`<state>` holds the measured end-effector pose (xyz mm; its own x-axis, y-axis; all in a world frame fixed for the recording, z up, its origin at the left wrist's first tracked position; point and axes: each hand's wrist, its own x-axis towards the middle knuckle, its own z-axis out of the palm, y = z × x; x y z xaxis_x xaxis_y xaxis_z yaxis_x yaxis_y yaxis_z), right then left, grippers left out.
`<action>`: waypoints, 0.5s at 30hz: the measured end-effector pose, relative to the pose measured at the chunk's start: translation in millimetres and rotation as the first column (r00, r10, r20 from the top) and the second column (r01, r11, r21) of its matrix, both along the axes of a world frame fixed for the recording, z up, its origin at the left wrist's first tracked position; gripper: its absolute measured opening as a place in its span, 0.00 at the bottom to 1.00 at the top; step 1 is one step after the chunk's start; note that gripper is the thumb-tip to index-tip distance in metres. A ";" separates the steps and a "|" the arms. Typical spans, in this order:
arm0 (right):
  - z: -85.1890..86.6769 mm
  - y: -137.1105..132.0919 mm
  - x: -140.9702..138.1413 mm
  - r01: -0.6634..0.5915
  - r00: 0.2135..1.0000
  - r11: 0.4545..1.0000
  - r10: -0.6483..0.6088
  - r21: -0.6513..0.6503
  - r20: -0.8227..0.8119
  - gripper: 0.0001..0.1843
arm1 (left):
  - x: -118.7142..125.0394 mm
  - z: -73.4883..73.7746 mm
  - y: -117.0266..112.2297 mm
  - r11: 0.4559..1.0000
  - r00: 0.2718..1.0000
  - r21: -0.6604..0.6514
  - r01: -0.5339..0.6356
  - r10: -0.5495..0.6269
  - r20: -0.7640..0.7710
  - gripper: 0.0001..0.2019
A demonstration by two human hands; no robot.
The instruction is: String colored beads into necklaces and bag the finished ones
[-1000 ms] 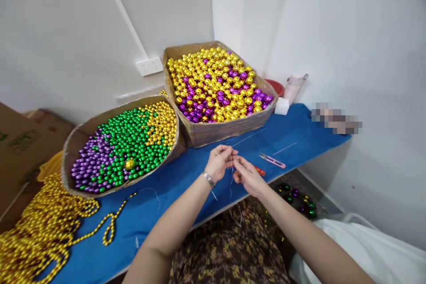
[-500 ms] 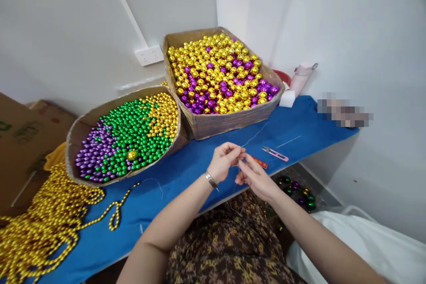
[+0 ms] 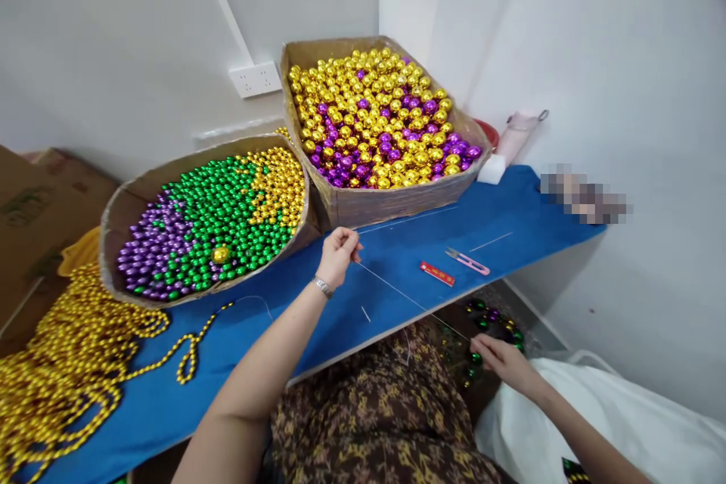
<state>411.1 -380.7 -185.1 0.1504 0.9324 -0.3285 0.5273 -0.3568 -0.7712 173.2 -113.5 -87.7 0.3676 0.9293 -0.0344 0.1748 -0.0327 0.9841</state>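
Note:
A thin pale thread (image 3: 405, 295) runs taut between my two hands. My left hand (image 3: 338, 255) pinches one part of it above the blue cloth, just in front of the larger box. From that hand more thread trails right across the cloth. My right hand (image 3: 500, 359) pinches the thread lower down, past the table's front edge. A red packet (image 3: 437, 274) and pink-handled thread snips (image 3: 468, 262) lie on the cloth between and beyond my hands. A short pale stick-like piece (image 3: 366, 314) lies near the edge.
A box of gold and purple balls (image 3: 397, 200) stands behind a box of small green, purple and gold beads (image 3: 113, 242). Gold bead strands (image 3: 62, 370) heap on the blue cloth (image 3: 272, 333). A white bag (image 3: 544, 423) is at lower right.
My hands were together over the red packet. They have drawn apart, left hand leftward and right hand down to the right, stretching the thread between them. The packet now shows fully.

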 end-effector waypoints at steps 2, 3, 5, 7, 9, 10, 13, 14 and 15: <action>-12.0 2.2 -1.5 -0.007 0.994 1.000 0.007 -0.002 0.105 0.22 | -10.3 -2.8 11.8 0.995 0.992 0.094 -0.024 0.035 -0.122 0.11; -15.9 6.0 -5.8 -0.016 0.989 1.000 0.015 0.003 0.150 0.21 | -15.7 -4.0 16.8 0.989 0.980 0.145 -0.024 0.052 -0.190 0.10; -21.0 17.8 -21.2 -0.056 0.975 0.998 0.050 0.018 0.214 0.18 | -26.0 -5.5 24.0 0.970 0.940 0.244 -0.007 0.089 -0.329 0.07; -25.1 32.5 -42.7 -0.118 0.962 0.993 0.109 0.021 0.249 0.16 | -34.0 -5.8 28.1 0.945 0.884 0.327 0.028 0.129 -0.449 0.05; -30.9 47.1 -65.6 -0.163 0.948 0.987 0.157 -0.001 0.277 0.15 | -39.2 -5.6 29.8 0.919 0.827 0.388 0.070 0.164 -0.538 0.05; -34.6 53.4 -75.8 -0.167 0.941 0.986 0.165 -0.017 0.296 0.15 | -41.0 -5.5 29.7 0.907 0.802 0.411 0.091 0.178 -0.570 0.05; -46.8 64.2 -94.0 -0.151 0.926 0.987 0.161 -0.057 0.342 0.16 | -45.4 -5.7 24.1 0.873 0.740 0.460 0.164 0.200 -0.643 0.08; -49.8 64.1 -94.7 -0.152 0.925 0.987 0.163 -0.059 0.343 0.16 | -47.6 -6.0 20.1 0.853 0.711 0.476 0.214 0.198 -0.675 0.10; -51.7 61.7 -92.6 -0.160 0.926 0.986 0.169 -0.054 0.336 0.16 | -50.7 -6.3 14.9 0.828 0.681 0.488 0.275 0.191 -0.707 0.11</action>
